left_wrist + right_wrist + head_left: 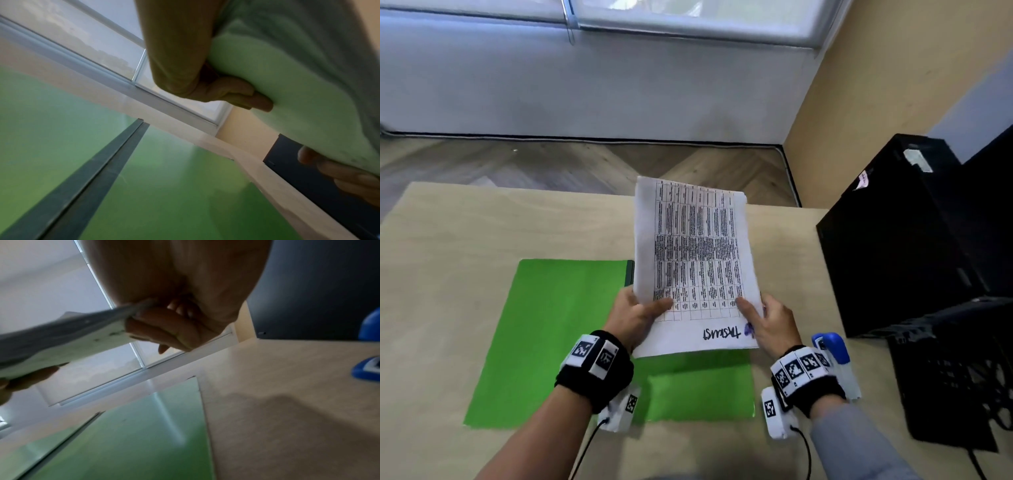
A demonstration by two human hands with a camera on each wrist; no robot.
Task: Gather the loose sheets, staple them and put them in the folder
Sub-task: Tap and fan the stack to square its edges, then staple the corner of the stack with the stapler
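Both hands hold the sheets [693, 263] up off the table [448, 233], above the right half of the open green folder [558, 329]. Left hand [635, 317] pinches the lower left edge: thumb on the printed face, fingers [236, 95] curled under. Right hand [768, 320] grips the lower right corner the same way, thumb on top, fingers [164, 327] folded beneath. Both grips are closed on the paper.

The sheets look gathered into one stack. Top edge shows slight offsets between pages, so squaring seems not quite finished. Printed table faces up, handwritten word near the bottom edge, a purple mark beside it.

Stapler [832, 346], blue, sits on the table just right of the right wrist, untouched. No staple visible in the stack; the corners are too blurred or covered to be sure.

The folder lies flat and open, dark spine strip [86, 178] running down its middle, nothing in it.

Black boxes [893, 240] stand at the table's right side, a black crate [955, 377] nearer.

Progress, as judged: gathering done or nearly so. Left to do: tap the edges flush, free one hand for the stapler, staple a corner, lay the stack in the folder, likely close it.
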